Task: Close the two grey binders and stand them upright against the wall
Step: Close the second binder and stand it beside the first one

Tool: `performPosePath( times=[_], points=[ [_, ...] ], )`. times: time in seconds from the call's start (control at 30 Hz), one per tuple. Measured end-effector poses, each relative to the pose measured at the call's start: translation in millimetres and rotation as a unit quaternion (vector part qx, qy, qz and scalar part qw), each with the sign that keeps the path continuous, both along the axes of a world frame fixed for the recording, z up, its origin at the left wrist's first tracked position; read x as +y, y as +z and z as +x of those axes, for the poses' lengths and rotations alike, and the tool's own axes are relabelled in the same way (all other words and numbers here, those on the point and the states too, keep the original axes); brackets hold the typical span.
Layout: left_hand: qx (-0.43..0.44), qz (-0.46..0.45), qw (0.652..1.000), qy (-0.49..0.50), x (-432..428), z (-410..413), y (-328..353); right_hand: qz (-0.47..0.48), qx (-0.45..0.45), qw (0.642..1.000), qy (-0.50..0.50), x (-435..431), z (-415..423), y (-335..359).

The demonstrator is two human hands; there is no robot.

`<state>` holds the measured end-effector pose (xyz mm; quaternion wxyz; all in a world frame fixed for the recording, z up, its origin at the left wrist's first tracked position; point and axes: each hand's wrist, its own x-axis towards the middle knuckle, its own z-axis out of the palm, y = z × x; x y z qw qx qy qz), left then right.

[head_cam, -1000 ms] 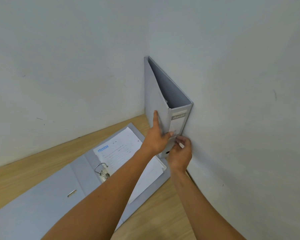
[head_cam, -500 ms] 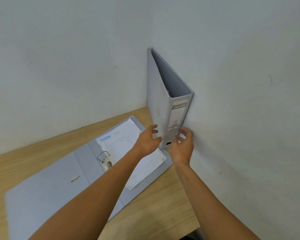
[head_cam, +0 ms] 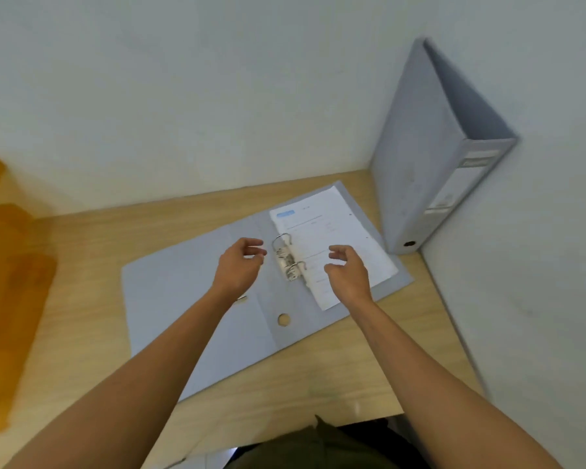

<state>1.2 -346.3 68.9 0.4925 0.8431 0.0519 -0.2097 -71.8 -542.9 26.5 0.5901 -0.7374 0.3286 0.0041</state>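
One grey binder (head_cam: 420,157) stands closed and upright in the corner, against the right wall, with its labelled spine facing me. The second grey binder (head_cam: 190,299) lies open flat on the wooden table, metal rings (head_cam: 286,257) at its middle and white sheets (head_cam: 332,238) on its right half. My left hand (head_cam: 239,267) hovers just left of the rings, fingers curled and apart, holding nothing. My right hand (head_cam: 347,270) hovers over the sheets just right of the rings, also empty with fingers apart.
White walls (head_cam: 183,96) meet in a corner at the back right. The wooden table (head_cam: 318,377) ends at a near edge by my lap. A blurred orange-brown shape (head_cam: 11,282) lies at the far left.
Both hands have let go of the standing binder and moved left and down over the open binder's rings. The view has swung left.
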Motion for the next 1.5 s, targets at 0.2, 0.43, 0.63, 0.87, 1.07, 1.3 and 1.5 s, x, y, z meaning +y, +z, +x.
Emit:
performPosePath(
  times=[0.2, 0.43, 0.63, 0.87, 1.07, 1.3, 1.5],
  points=[
    [0.127, 0.036, 0.985, 0.111, 117.0, -24.6, -45.9, -0.027, 0.100, 0.972, 0.210, 77.8, -0.8, -29.1],
    [0.189, 0.092, 0.940, 0.270, 213.2, -44.6, -77.2, -0.082, 0.215, 0.916, 0.329, 140.5, 3.3, -54.5],
    [0.195, -0.005, 0.931, 0.308, 246.4, -37.7, -90.8, -0.136, 0.234, 0.905, 0.328, 152.1, 9.4, -59.9],
    [0.104, -0.089, 0.972, 0.192, 267.4, -6.4, -70.8, -0.151, 0.240, 0.903, 0.322, 174.5, 24.3, -57.2],
    [0.043, -0.077, 0.983, 0.159, 290.5, 37.5, -38.9, -0.066, 0.183, 0.927, 0.320, 197.9, 36.3, -53.6],
    [0.060, -0.114, 0.985, 0.112, 314.5, 72.5, 1.3, 0.019, 0.155, 0.939, 0.305, 221.3, 46.0, -36.2],
    [0.138, -0.306, 0.935, 0.112, 277.5, 60.9, 18.8, 0.158, 0.130, 0.939, 0.275, 245.2, 59.5, 0.0]
  ],
)
